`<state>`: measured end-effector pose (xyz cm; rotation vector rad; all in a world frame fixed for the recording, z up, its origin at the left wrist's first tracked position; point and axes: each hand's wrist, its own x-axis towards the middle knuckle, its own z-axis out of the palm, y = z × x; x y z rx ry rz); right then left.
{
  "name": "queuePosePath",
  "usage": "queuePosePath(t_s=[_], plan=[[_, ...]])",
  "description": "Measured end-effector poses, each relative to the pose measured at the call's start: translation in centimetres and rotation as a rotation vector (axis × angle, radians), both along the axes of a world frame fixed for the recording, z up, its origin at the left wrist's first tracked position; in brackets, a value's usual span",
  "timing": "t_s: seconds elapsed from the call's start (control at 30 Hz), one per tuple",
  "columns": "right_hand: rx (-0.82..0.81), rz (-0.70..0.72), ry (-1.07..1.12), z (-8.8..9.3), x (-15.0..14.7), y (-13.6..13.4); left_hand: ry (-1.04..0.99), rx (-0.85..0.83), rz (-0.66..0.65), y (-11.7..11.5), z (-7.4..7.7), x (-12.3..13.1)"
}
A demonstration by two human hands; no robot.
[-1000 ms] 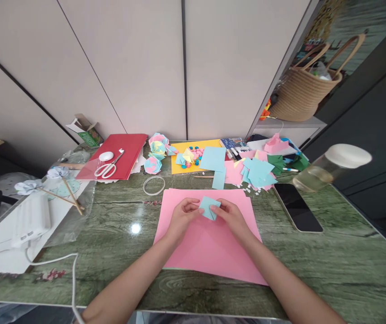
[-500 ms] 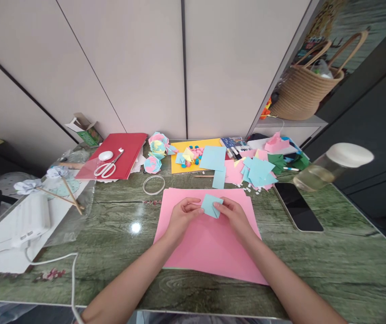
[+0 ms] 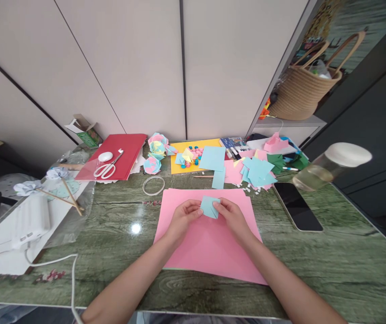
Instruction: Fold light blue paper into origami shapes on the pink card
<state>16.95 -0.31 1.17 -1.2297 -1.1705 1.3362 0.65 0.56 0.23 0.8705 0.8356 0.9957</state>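
A small folded square of light blue paper [image 3: 209, 206] is held up between my two hands, above a stack of pink paper sheets [image 3: 209, 252]. My left hand [image 3: 185, 217] pinches its left edge between thumb and fingers. On the right side, my right hand [image 3: 232, 213] grips it, the thumb lying across the front face. A diagonal fold line shows near the lower right of the square. The fingers behind the paper are hidden.
Blue paper squares [image 3: 259, 172] and pink pieces lie behind the stack. A phone [image 3: 297, 207] and a lidded bottle [image 3: 331, 166] stand to the right. Scissors [image 3: 106, 168] rest on a red folder [image 3: 125, 155]. Paper flowers [image 3: 158, 146], a ring [image 3: 153, 185] and a white cable [image 3: 74, 279] are leftward.
The blue paper has tilted slightly and shifted a little left within my fingers. Both hands keep their hold on it.
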Motion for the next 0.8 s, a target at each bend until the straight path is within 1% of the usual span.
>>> queuePosePath(t_s=[0.13, 0.2, 0.27, 0.4, 0.57, 0.7, 0.8], plan=[[0.004, 0.020, -0.020, 0.02, -0.22, -0.02, -0.010, 0.018, -0.026, -0.13, 0.28, 0.16], [-0.013, 0.019, 0.029, -0.12, -0.14, -0.03, -0.020, -0.006, -0.024, -0.06, 0.29, 0.15], [-0.046, 0.011, 0.112, -0.32, 0.04, -0.04, -0.027, -0.058, 0.005, 0.03, 0.28, 0.09], [-0.086, -0.043, 0.224, -0.68, 0.40, 0.02, -0.043, -0.112, 0.056, 0.06, 0.35, 0.03], [-0.075, -0.086, 0.185, -0.76, 0.65, 0.19, -0.047, -0.120, 0.047, 0.07, 0.37, 0.14], [-0.052, -0.074, 0.148, -0.67, 0.49, 0.10, -0.036, -0.116, 0.031, 0.18, 0.12, 0.08], [-0.026, -0.064, 0.103, -0.55, 0.21, 0.02, -0.026, -0.076, -0.002, 0.16, 0.08, 0.03]])
